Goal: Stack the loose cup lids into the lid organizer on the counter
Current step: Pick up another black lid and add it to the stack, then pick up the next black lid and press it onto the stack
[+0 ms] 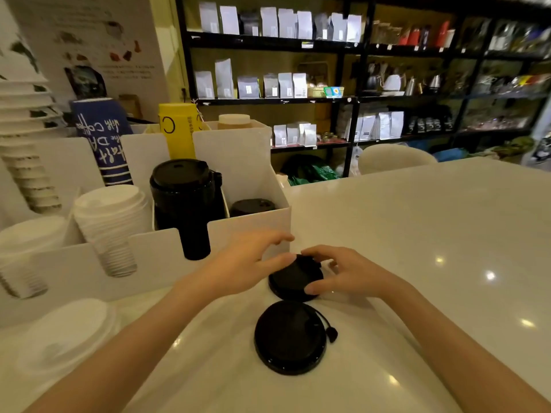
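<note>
White plastic lids (111, 204) stand stacked at the left of the white lid organizer (250, 225), beside a tall stack of black plastic lids (185, 192); a short black stack (252, 207) sits in its rightmost compartment. On the glossy white counter (417, 234), the left hand (241, 263) and right hand (340, 272), fingers spread and curled, touch opposite edges of a round black cup lid (293, 281), seemingly gripping it. A second black lid (289, 338) lies nearer, just beside it.

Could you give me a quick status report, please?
Both hands, left and right, gripping far black plastic lid. Near black lid loose. White organizer unobstructed.
</note>
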`<state>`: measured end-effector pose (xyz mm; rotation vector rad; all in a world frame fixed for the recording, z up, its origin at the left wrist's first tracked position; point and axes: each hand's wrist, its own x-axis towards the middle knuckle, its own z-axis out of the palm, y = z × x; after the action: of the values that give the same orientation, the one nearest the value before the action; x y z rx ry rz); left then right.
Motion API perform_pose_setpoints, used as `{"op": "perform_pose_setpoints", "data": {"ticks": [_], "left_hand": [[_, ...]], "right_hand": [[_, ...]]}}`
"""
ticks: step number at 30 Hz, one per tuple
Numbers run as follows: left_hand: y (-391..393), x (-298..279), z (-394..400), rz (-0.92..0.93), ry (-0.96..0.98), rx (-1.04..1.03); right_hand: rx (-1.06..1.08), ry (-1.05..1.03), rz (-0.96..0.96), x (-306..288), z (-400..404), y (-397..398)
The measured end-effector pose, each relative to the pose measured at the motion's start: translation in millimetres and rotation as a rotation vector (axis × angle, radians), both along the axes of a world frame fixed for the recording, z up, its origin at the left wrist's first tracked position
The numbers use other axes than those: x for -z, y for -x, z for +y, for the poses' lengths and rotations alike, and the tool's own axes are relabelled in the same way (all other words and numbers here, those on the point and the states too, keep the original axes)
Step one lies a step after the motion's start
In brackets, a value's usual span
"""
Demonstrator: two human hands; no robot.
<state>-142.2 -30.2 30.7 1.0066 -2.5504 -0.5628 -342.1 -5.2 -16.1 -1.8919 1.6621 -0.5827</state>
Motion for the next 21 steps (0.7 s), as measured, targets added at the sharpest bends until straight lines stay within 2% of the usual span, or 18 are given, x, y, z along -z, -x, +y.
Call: {"op": "perform_pose_setpoints", "data": {"ticks": [4, 10, 21], "left_hand": [[6, 23, -8, -0.086, -0.14, -0.042], [7, 41, -14, -0.179, -0.159, -0.04], [2, 25, -19, 0.004, -0.185, -0.032]], "right_hand": [[0.027, 0.03, 0.005, 2, 1, -1], [-0.001, 0.012, 0.039, 3, 1, 1], [0.098, 0.133, -0.079, -13, 6, -9]]}}
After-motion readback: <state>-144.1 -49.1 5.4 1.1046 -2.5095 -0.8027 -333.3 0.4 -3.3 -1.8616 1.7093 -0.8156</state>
